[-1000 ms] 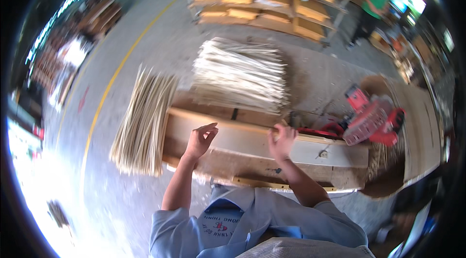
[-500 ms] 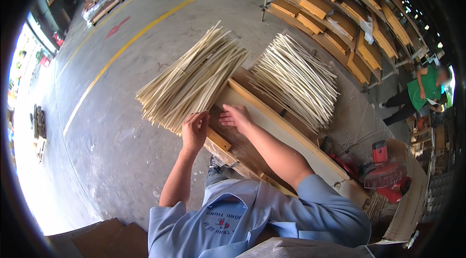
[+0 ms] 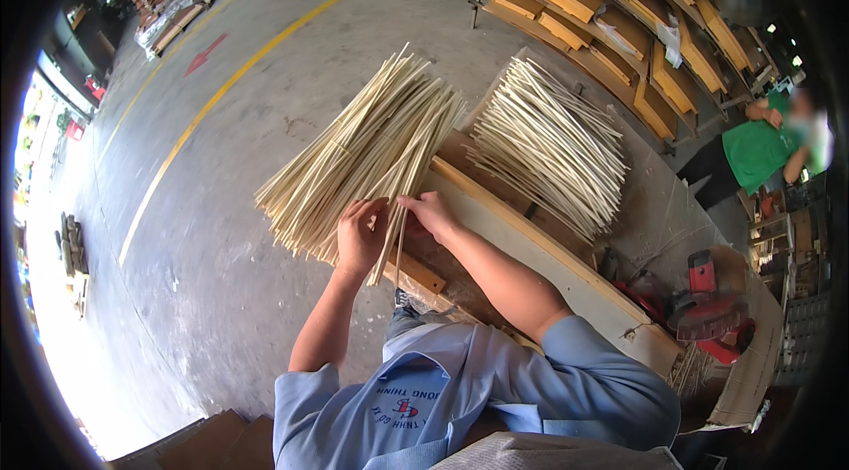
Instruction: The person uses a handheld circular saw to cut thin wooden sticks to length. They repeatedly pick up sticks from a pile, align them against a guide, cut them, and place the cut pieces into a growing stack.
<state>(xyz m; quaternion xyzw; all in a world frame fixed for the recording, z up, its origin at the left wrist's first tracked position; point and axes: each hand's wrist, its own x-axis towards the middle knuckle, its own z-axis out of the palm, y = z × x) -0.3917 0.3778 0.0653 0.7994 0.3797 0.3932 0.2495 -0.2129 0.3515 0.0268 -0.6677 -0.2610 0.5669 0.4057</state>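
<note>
A large pile of thin pale wooden sticks (image 3: 345, 152) lies in front of me, reaching out past the left edge of the bench; a tie crosses part of it. Several sticks stick out toward me from its near right side, between my hands. My left hand (image 3: 361, 236) is closed at their left, thumb and fingers pinched at the sticks. From the right, my right hand (image 3: 433, 215) pinches a stick near its end with thumb and fingertips. A second pile of paler sticks (image 3: 550, 147) rests on the bench farther right, touched by neither hand.
A long wooden rail (image 3: 548, 244) runs diagonally across the bench. At the right sits a red power saw (image 3: 707, 298). Racks of boards (image 3: 601, 19) stand behind, and a person in green (image 3: 761, 152) is at far right. Yellow lines (image 3: 239, 76) mark the concrete floor.
Several sticks now extend toward me between my hands, out of the left pile. My right fingers have closed from spread to a pinch. The person in green has come nearer.
</note>
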